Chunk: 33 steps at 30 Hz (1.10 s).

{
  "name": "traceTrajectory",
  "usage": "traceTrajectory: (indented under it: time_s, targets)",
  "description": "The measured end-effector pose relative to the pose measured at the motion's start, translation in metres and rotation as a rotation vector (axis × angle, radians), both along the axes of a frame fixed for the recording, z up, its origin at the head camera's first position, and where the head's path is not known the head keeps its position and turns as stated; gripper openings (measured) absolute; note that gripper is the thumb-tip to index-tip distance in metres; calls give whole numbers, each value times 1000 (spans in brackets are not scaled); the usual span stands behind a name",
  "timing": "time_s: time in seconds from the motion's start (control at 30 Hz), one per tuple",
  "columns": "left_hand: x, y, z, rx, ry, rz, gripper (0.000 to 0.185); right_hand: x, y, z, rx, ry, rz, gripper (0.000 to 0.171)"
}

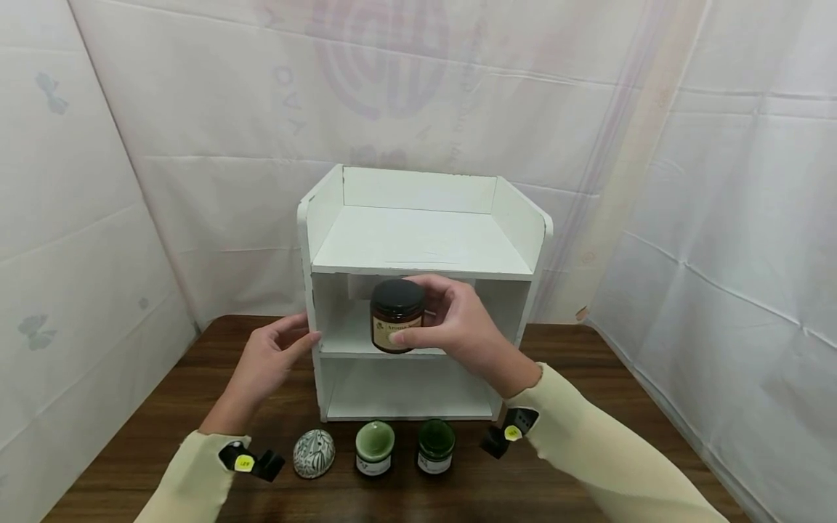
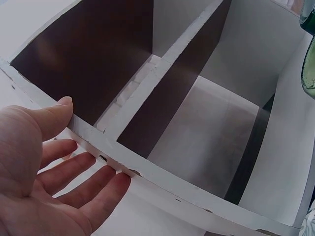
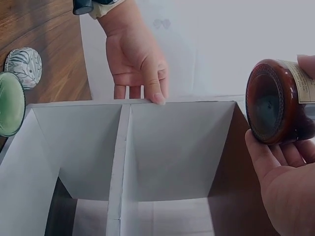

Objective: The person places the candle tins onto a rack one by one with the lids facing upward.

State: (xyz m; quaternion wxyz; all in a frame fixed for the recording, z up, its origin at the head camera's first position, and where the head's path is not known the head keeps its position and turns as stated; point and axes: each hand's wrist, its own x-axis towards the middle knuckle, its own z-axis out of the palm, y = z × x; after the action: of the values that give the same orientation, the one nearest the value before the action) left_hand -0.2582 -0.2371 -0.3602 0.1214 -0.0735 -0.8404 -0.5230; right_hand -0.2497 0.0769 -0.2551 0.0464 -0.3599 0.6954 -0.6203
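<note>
Backdrop [image 1: 216,109]: pale printed sheeting, hung behind and at both sides.
Table [image 1: 588,363]: dark wood grain; a white shelf unit [image 1: 418,243] was stood on it, with a walled top and two openings below.
Amber jar [image 1: 396,312]: held upright before the middle opening, black lid on, label outward; contact with any board could not be made out.
Right grip [image 1: 464,319]: clasped round the amber jar, thumb laid over the label.
Left grip [image 1: 268,359]: rested lightly against the unit's left side panel, fingers relaxed; nothing was carried.
Front row: patterned ornament [image 1: 314,454], pale green jar [image 1: 375,444] and dark green jar [image 1: 435,447] were set apart before the unit.
Step in hand: judged to be the bringing of the amber jar to the unit; not yet set down.
Next move: if the middle opening was meant, level entry seemed called for, lid clear of the top board, with fingers loosened only once the base was supported.
</note>
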Motion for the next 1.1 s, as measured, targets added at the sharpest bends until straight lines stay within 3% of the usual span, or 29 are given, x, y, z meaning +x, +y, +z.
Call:
traceTrajectory:
  time_s: [1.1]
  targets:
    - [-1, 1, -1, -3, 6, 11, 62, -18, -30, 12, 7, 47, 0, 54]
